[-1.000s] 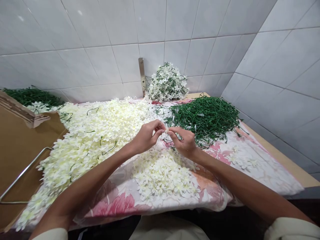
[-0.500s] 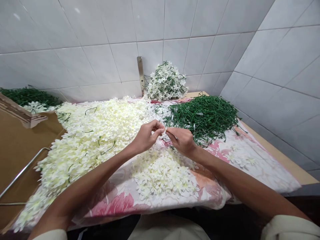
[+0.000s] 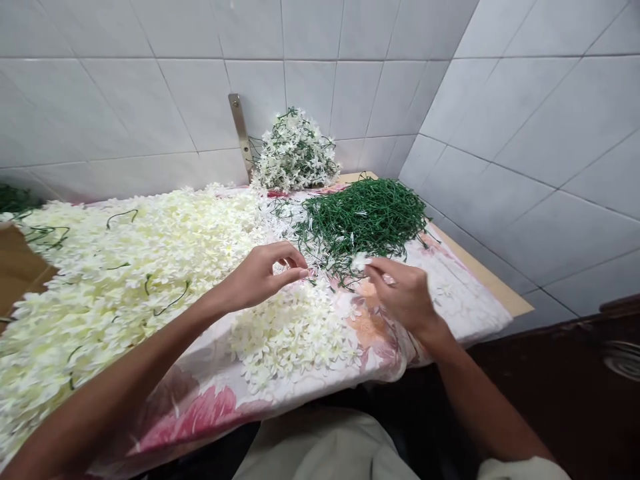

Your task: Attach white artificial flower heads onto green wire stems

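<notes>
Between the fingertips of my right hand (image 3: 400, 290) is a small white artificial flower (image 3: 360, 261), pinched just in front of the pile of green stems (image 3: 367, 217). My left hand (image 3: 267, 275) is apart from it, thumb and forefinger brought together at the tips; whatever they hold is too small to make out. Below my hands lies a smaller heap of white flower heads (image 3: 300, 333). To the left spreads a large mass of cream-white flower heads (image 3: 150, 247), with a few loose green stems on it.
Against the tiled wall (image 3: 190, 100) stands a pile of white flowers on green stems (image 3: 297, 153), beside a metal bracket (image 3: 240, 130). A floral cloth (image 3: 205, 413) covers the table. Brown cardboard (image 3: 20, 267) is at the left edge.
My hands, which met at the fingertips, have moved apart. The right hand has gone to the right with a white flower in its fingers. The view has turned to the right.
</notes>
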A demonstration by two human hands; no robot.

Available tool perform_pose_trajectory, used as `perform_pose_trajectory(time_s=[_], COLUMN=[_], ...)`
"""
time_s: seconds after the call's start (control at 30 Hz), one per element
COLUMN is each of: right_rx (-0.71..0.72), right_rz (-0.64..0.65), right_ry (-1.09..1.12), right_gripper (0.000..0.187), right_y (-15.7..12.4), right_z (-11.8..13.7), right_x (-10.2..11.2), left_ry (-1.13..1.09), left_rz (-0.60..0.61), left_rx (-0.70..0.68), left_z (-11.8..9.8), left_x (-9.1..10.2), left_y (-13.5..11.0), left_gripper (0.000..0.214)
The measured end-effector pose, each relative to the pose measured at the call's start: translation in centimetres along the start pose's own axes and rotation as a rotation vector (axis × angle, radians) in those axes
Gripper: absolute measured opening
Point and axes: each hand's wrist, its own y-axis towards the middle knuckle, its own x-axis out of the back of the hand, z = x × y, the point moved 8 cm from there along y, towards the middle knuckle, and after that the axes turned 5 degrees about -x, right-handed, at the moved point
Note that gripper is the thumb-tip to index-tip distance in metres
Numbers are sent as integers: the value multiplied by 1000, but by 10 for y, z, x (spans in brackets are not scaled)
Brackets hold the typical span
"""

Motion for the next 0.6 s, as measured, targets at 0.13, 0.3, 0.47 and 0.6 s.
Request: perform_pose_trajectory(time_s=[0.13, 0.3, 0.47, 0.6], right_rx=[-219, -201, -140, -148], right_rz=[-127, 73, 195, 161], right_ry=[-185, -478, -657, -605], right_gripper=[12, 17, 20, 22], right_y=[-32, -51, -56, -54], right_z=[-72, -118, -127, -136], right_x=[43, 52, 43, 49], left_ry=[49, 147, 302, 448], left_rz=[48, 91, 86, 94], left_rx=[-35, -50, -57, -55], left_z=[1, 0, 2, 17], left_x=[-5, -11, -9, -14], left_y=[-1, -1, -1, -3], left_gripper=[22, 23, 24, 20])
